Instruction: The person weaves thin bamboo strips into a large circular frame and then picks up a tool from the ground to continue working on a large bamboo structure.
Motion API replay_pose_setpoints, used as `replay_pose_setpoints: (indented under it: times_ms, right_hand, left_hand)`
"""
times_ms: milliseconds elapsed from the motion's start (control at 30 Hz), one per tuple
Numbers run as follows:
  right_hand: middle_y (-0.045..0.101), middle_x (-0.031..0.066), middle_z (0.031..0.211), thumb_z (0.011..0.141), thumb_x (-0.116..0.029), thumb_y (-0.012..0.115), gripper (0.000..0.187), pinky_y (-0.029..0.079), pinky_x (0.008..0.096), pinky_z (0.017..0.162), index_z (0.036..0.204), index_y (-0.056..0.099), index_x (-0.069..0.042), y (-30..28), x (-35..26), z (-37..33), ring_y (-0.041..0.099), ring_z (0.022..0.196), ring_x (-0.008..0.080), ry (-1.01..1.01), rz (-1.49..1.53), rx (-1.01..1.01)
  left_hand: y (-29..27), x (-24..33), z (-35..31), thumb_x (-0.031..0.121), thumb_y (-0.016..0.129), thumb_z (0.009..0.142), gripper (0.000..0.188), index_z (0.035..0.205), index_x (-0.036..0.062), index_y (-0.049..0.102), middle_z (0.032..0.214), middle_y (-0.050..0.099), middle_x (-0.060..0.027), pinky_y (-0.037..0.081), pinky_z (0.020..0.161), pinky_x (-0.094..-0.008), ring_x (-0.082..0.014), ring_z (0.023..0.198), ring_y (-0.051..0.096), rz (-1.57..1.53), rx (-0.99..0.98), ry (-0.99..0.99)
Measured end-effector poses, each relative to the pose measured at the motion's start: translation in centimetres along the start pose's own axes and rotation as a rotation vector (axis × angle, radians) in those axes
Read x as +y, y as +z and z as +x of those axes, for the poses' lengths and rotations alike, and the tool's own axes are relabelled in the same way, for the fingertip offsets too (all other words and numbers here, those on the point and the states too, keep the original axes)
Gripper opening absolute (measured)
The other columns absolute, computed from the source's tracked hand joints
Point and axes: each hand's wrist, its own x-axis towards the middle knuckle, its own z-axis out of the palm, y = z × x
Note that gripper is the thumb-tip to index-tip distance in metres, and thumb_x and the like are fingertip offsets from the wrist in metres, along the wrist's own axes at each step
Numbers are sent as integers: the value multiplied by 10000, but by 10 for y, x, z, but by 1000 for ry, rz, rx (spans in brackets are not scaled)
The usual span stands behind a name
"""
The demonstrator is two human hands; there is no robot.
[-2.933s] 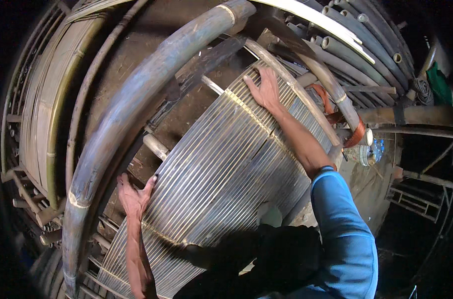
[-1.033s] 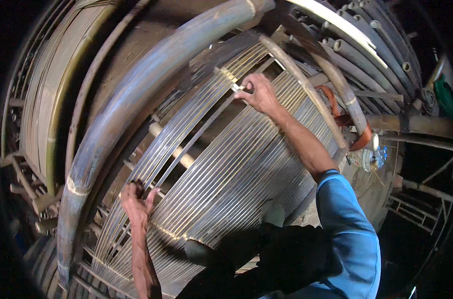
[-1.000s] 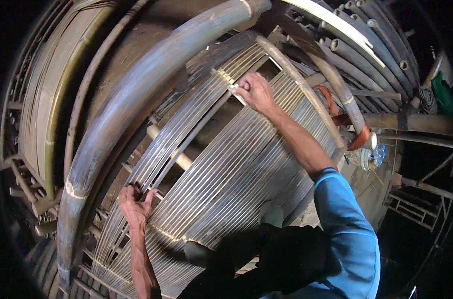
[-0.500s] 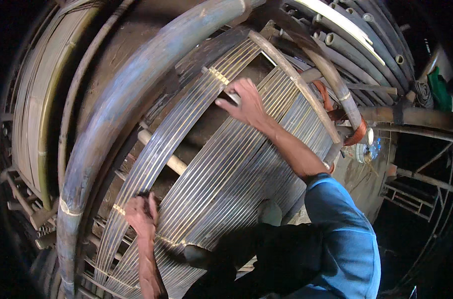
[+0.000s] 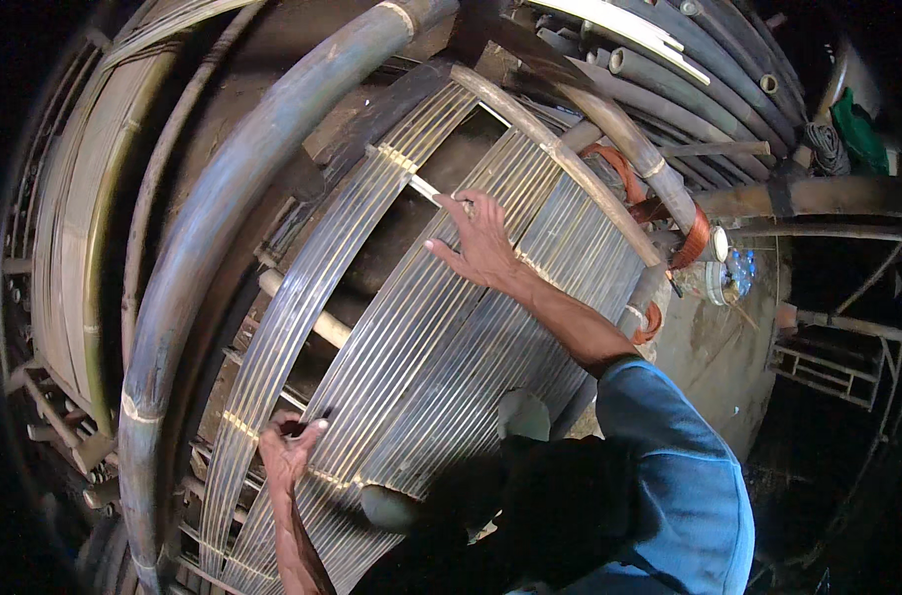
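Note:
A curved panel of long, thin bamboo strips [image 5: 421,317] lies beneath my hands, parted by a gap from a narrower band of strips [image 5: 317,278] on its left. Pale lashings cross the strips in places. My right hand [image 5: 485,238] rests at the panel's left edge toward the far end, thumb and fingers apart, fingertips beside a pale cross stick [image 5: 424,188] that spans the gap. Lower down, my left hand [image 5: 287,448] is at the gap near a lashing [image 5: 240,426], its fingers curled and thumb out to the right. What those fingers grip is hidden.
A thick bamboo pole [image 5: 218,198] runs along the left, with pale slats [image 5: 74,238] beyond it. Dark poles [image 5: 709,99] are stacked at the far right. Orange cord [image 5: 691,243] wraps a pole near a clear container [image 5: 714,283]. My foot [image 5: 523,415] is over the strips.
My right hand has shifted from the narrow band across the gap to the panel's edge, its fingers spreading. The left hand has moved slightly right, away from the band's lashing. The view has turned a little.

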Motion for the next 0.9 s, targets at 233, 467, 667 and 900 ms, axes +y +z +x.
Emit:
replay_pose_setpoints:
  times_ms: [233, 467, 667, 900]
  right_hand:
    - [459, 176, 1305, 930, -603, 669, 730, 315, 543, 1075, 1464, 547, -122, 16, -19, 12, 425, 1242, 369, -52, -95, 39]
    - [462, 171, 1234, 857, -698, 680, 807, 276, 550, 1062, 1417, 570, -128, 30, -26, 57, 408, 1200, 360, -122, 43, 91]
    - [448, 176, 1237, 838, -648, 729, 804, 297, 566, 1053, 1443, 541, -154, 37, -21, 57, 397, 1210, 345, -170, 12, 35]
    - [444, 190, 1253, 868, -524, 774, 776, 326, 546, 1044, 1490, 507, -145, -12, -25, -31, 415, 1199, 368, 25, 123, 60]
  left_hand:
    - [-6, -17, 9, 349, 969, 723, 471, 780, -58, 739, 663, 713, -111, 537, 598, -348, -149, 603, 651, 113, -297, -6]
    - [-36, -9, 6, 86, 918, 735, 239, 789, -81, 755, 720, 737, -59, 544, 623, -297, -110, 654, 663, -231, -256, -103]
    - [-55, 10, -19, 42, 796, 854, 225, 1053, -52, 746, 921, 763, -85, 565, 810, -342, -162, 857, 706, -389, 68, -144]
    - [16, -4, -75, 300, 800, 937, 341, 963, -36, 750, 790, 739, -168, 529, 654, -411, -278, 701, 701, 269, 149, 114]
